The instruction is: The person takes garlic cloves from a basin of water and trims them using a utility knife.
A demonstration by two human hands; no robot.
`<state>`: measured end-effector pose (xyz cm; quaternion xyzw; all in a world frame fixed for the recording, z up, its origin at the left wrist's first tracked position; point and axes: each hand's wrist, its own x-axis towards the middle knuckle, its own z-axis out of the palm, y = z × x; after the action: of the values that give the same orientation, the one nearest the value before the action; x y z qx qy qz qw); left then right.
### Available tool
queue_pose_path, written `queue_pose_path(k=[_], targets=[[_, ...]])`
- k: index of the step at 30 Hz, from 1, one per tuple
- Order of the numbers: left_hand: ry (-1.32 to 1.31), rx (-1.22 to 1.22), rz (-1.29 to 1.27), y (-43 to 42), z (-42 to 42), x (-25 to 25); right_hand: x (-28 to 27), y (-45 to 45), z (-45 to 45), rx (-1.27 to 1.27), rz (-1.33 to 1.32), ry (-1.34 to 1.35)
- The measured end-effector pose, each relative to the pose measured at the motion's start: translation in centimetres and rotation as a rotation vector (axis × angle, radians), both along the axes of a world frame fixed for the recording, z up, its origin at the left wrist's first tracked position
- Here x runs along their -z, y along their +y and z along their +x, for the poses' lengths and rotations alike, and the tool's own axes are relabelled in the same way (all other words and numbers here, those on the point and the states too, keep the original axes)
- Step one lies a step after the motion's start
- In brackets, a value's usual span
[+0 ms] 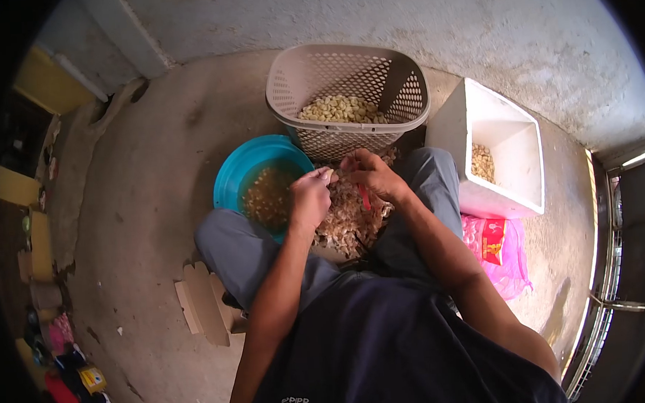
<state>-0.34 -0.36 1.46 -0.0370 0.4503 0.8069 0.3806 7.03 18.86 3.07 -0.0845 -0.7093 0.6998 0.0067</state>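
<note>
Your left hand is pinching one small pale piece at its fingertips, between your knees; your right hand is curling close beside it, one red thing showing below, though whether those fingers are gripping it you cannot tell from here; the piece is probably feeling light, firm and a little slippery, likely bruising under a hard squeeze, so its broad sides are offering the best hold; beneath your hands one heap of papery peelings is lying, likely dry and brittle; beside it one blue basin is holding pieces in cloudy liquid; beyond, one lattice basket and, to the right, one white box are holding more, too many to count; one pink bag is lying just by the box
</note>
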Motion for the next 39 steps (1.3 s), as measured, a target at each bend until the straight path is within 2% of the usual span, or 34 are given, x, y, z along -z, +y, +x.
queue_pose_path(k=[4, 7, 10, 13, 22, 28, 39], targets=[[0.004, -0.012, -0.001, -0.2, -0.1, -0.3, -1.8, -0.1, 0.0, -0.057, -0.048, -0.12], [0.008, -0.01, 0.0, -0.1, 0.1, -0.5, -1.3, -1.6, 0.0, -0.068, 0.365, 0.154], [0.006, -0.002, 0.005, -0.1, 0.2, -0.4, -2.5, -2.2, 0.4, -0.062, 0.579, -0.052], [-0.031, 0.014, 0.007, -0.1, 0.2, -0.4, -3.2, -2.7, 0.6, -0.068, 0.587, -0.02], [-0.051, 0.047, 0.092, -0.1, 0.2, -0.3, -4.4, -3.1, 0.8, -0.088, 0.865, 0.03], [-0.048, 0.037, 0.091, -0.2, 0.0, 0.2, -3.7, -2.7, 0.7, -0.079, 0.924, 0.094], [-0.207, 0.01, 0.128, -0.4, 0.0, 2.9, -3.0, -3.2, 0.6, -0.16, 0.959, 0.046]])
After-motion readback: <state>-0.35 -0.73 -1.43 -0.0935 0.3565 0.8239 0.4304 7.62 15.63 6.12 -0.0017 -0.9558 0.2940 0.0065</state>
